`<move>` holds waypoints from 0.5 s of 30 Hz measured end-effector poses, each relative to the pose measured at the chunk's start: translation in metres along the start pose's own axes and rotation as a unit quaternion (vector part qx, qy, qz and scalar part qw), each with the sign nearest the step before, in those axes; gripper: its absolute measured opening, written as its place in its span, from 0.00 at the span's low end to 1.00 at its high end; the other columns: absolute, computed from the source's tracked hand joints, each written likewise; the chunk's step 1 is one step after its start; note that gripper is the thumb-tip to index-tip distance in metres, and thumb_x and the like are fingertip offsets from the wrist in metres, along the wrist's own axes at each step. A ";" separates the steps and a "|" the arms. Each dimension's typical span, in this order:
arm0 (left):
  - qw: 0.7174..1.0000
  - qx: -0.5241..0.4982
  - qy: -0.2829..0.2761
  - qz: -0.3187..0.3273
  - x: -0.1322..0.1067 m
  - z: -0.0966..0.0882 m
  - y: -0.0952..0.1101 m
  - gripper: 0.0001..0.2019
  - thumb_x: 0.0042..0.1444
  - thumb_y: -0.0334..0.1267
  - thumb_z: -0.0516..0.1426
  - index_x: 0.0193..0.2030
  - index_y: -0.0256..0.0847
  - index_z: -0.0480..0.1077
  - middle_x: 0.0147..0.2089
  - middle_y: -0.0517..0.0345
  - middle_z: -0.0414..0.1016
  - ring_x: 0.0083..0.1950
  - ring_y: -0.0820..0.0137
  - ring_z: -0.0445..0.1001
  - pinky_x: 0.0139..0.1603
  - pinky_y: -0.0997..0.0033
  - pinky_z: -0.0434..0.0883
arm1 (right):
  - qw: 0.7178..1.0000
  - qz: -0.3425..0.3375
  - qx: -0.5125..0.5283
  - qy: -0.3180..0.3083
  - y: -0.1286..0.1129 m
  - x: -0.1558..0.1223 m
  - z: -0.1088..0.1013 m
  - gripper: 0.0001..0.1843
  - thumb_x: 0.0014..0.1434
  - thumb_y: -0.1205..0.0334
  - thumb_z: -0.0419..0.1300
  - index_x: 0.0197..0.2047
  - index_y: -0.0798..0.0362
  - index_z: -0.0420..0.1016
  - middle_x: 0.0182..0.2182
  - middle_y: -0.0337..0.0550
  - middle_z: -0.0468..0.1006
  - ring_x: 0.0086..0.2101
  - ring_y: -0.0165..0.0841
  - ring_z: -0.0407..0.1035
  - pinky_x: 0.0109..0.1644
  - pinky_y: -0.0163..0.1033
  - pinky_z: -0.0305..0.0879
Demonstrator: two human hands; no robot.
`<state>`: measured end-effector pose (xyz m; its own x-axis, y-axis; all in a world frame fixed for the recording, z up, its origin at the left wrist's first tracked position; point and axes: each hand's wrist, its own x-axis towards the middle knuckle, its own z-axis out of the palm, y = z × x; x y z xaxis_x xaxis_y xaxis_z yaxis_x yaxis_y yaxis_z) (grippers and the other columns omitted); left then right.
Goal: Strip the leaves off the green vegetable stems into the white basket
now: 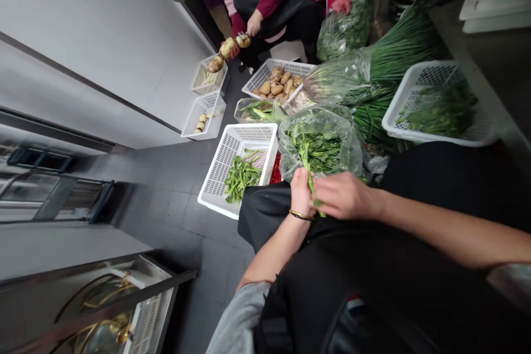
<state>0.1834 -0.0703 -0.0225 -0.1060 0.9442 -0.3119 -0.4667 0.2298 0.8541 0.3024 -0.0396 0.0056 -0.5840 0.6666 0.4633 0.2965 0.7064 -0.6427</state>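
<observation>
Both my hands meet over my lap and grip one leafy green stalk (309, 177). My left hand (301, 192), with a gold bracelet at the wrist, is closed round the stem. My right hand (342, 195) pinches the same stem from the right. The stalk's leaves reach up into a clear plastic bag of greens (319, 144) just beyond my hands. To the left of the bag stands a white plastic basket (232, 149) with a small pile of trimmed greens (241, 176) in it.
Another person sits at the far end with a peeled potato (227, 47) in hand, near a basket of potatoes (277, 83). Green onions (394, 55) and a basket of herbs (440, 105) lie at the right. Small white baskets (205, 116) stand by the steel cabinet.
</observation>
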 end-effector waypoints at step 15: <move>0.997 0.041 -0.055 0.022 0.003 -0.006 -0.005 0.17 0.53 0.52 0.57 0.38 0.41 0.58 0.18 0.69 0.64 0.13 0.79 0.60 0.11 0.83 0.54 | 0.937 0.290 0.187 0.047 0.021 0.006 0.001 0.18 0.53 0.50 0.59 0.23 0.51 0.59 0.15 0.35 0.69 0.18 0.28 0.63 0.23 0.34 0.58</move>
<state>0.1804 -0.0701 -0.0306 -0.0258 0.9730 -0.2294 -0.3898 0.2015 0.8986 0.3039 -0.0213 -0.0056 -0.3325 0.9431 0.0092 0.2485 0.0970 -0.9638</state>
